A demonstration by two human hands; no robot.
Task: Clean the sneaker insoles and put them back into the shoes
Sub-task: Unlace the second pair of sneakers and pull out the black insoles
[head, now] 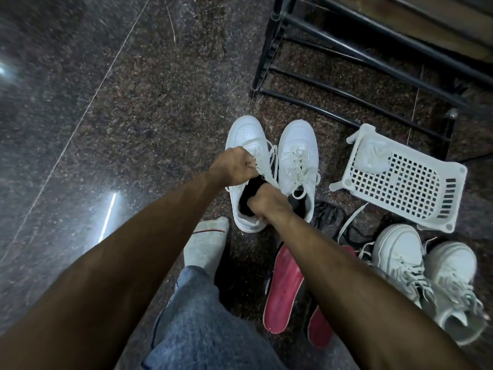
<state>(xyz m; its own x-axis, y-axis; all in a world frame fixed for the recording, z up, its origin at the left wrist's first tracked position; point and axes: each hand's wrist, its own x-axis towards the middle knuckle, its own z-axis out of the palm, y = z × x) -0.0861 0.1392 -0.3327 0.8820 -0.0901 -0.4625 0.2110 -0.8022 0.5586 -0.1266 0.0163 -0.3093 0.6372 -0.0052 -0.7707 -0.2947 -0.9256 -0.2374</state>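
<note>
Head view: on the floor [133, 129], a white sneaker's [241, 134] laces were gripped by the left hand [234, 165], while a black insole [246, 201], apparently, was clasped inside it by the right hand [266, 202].

Sneakers [272, 166], insoles [284, 289], basket [400, 180] on floor [120, 116]

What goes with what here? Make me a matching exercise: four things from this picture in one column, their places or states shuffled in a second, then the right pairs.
Things:
1. left hand
2. right hand
3. red insoles
4. white basket

Places or states:
A. lying flat on the floor beside the person's leg
B. gripping the laces and tongue of a white sneaker
C. tipped on the floor near the black rack
D. at the heel opening of the same sneaker

Pairs: 1-B, 2-D, 3-A, 4-C
</note>
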